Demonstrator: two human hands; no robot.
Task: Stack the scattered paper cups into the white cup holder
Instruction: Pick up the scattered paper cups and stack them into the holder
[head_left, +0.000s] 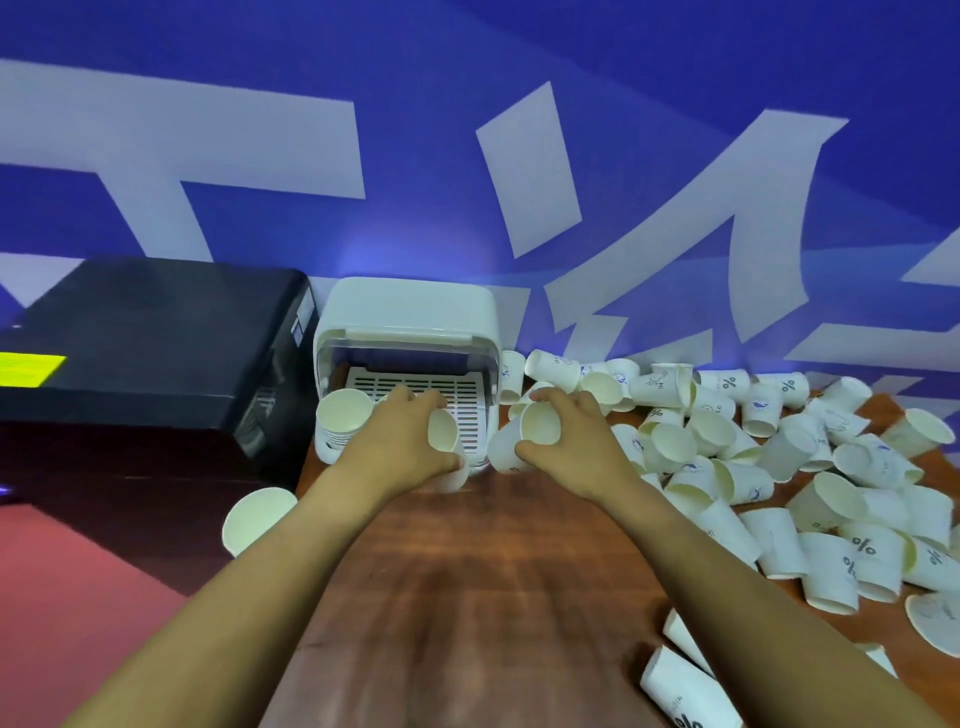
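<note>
The white cup holder (410, 312) stands against the blue wall with its front open and a slotted tray inside. A stack of paper cups (340, 415) sits at its left front corner. My left hand (402, 441) grips a paper cup (444, 441) right in front of the holder's tray. My right hand (566, 441) grips another paper cup (524, 439), tilted with its mouth toward me, just right of the holder. Several scattered paper cups (779, 467) lie in a heap to the right.
A black box (145, 353) stands left of the holder. One cup (257, 519) lies at the table's left edge. The wooden table (467, 597) stretches between my forearms. More cups (685, 686) lie at the near right.
</note>
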